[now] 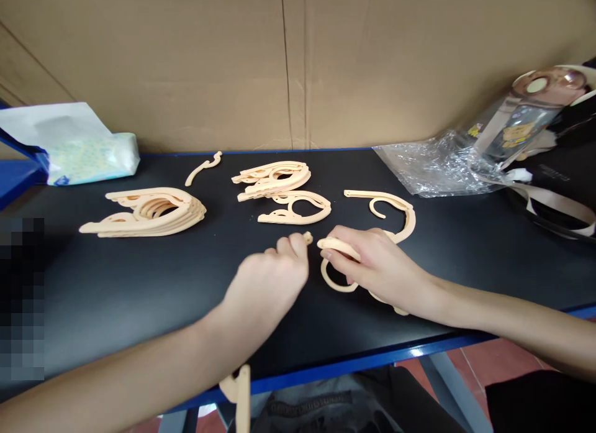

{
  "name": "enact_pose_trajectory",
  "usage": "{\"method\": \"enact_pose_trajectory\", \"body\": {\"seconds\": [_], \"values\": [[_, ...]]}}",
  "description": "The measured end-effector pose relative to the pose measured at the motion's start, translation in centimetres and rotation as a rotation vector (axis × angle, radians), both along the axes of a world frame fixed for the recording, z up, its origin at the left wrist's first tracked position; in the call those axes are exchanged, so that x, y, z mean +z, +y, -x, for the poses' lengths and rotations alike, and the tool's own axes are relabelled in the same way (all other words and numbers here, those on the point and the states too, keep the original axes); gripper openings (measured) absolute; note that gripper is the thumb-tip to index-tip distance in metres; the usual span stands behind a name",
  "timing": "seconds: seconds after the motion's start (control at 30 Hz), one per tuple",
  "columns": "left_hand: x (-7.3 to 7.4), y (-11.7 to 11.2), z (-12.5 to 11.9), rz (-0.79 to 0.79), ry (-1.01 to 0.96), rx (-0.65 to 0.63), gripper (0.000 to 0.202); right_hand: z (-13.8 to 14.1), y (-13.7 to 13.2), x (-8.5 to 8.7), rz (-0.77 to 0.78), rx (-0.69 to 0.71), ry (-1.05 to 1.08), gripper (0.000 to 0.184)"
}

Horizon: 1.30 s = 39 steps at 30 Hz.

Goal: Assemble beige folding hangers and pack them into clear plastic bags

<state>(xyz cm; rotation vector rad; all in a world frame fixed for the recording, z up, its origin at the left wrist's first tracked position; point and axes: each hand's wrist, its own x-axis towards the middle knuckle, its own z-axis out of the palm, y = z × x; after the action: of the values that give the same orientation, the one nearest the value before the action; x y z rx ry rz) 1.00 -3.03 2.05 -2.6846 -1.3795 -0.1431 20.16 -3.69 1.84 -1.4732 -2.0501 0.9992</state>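
Observation:
My left hand (272,281) is closed in a fist around a cream plastic folding-hanger piece, whose small tip (308,237) pokes out beyond the fingers. Below my left wrist, at the table's front edge, another cream hanger part (242,392) shows; whether it joins the held piece is hidden. My right hand (372,259) pinches a cream folding hanger, with its curved hook (339,289) hanging under the fingers. The two held ends are close together but apart. Just behind my right hand lies an opened-out hanger (410,218) with a curled hook.
Stacked folded hangers (179,218) lie left, with more folded hangers (298,218) at the middle back. A single thin hanger arm (202,167) lies behind them. A tissue pack (93,156) stands back left; clear plastic wrap (433,163), a bottle (526,122) and a black bag (559,178) occupy the right.

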Motion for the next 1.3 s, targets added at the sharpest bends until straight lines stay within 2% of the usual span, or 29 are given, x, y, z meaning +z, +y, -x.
{"method": "enact_pose_trajectory", "body": {"seconds": [0.07,0.23,0.33,0.47,0.6,0.67,0.7,0.73,0.87,0.93,1.0,1.07,1.1,1.13,1.2,1.3], "values": [[0.5,1.1,0.8,0.18,-0.159,0.092,0.024,-0.2,0.1,0.0,-0.067,-0.002,-0.051,0.02],[1.9,3.3,2.1,0.749,-0.874,0.169,0.029,-0.5,0.4,-0.1,0.103,0.102,0.096,0.02],[2.4,3.4,1.9,0.988,-1.173,0.189,0.023,-0.4,0.3,-0.2,0.129,0.149,0.145,0.02],[2.5,3.2,1.7,1.134,-1.422,0.215,0.017,-0.4,0.3,-0.4,0.054,0.206,0.115,0.024],[2.7,3.2,1.7,1.167,-1.596,0.292,0.02,-0.3,0.4,-0.7,-0.256,0.248,-0.103,0.026],[2.8,3.1,1.6,1.133,-1.658,0.265,0.023,0.0,0.2,-0.5,-0.354,0.238,-0.093,0.028],[2.8,3.1,1.5,1.106,-1.681,0.24,0.023,0.1,0.0,-0.3,-0.334,0.241,-0.031,0.028],[2.8,3.0,1.5,1.077,-1.697,0.215,0.021,0.2,-0.2,0.0,-0.256,0.252,0.055,0.028],[1.9,2.8,1.3,0.965,-1.657,0.128,0.008,0.4,-0.5,0.8,0.272,0.232,0.403,0.032],[1.2,2.9,1.5,0.778,-1.566,0.063,0.006,0.1,-0.3,1.0,0.42,0.161,0.503,0.032],[0.6,3.1,1.9,0.379,-1.359,-0.043,0.027,-0.2,-0.1,1.0,0.483,0.109,0.55,0.032],[0.3,3.0,2.1,-0.097,-0.965,-0.22,0.045,-0.4,0.1,1.0,0.502,0.087,0.551,0.035],[0.3,2.9,2.2,-0.272,-0.731,-0.325,0.046,-0.4,0.1,1.1,0.494,0.09,0.543,0.038],[0.3,2.7,2.1,-0.379,-0.519,-0.43,0.04,-0.5,0.1,1.2,0.48,0.109,0.531,0.039],[0.5,2.2,2.0,-0.433,-0.232,-0.592,0.024,-0.5,-0.1,1.4,0.449,0.165,0.494,0.037],[0.6,1.8,1.8,-0.356,-0.114,-0.625,0.02,-0.7,-0.2,1.6,0.472,0.234,0.442,0.029]]}}
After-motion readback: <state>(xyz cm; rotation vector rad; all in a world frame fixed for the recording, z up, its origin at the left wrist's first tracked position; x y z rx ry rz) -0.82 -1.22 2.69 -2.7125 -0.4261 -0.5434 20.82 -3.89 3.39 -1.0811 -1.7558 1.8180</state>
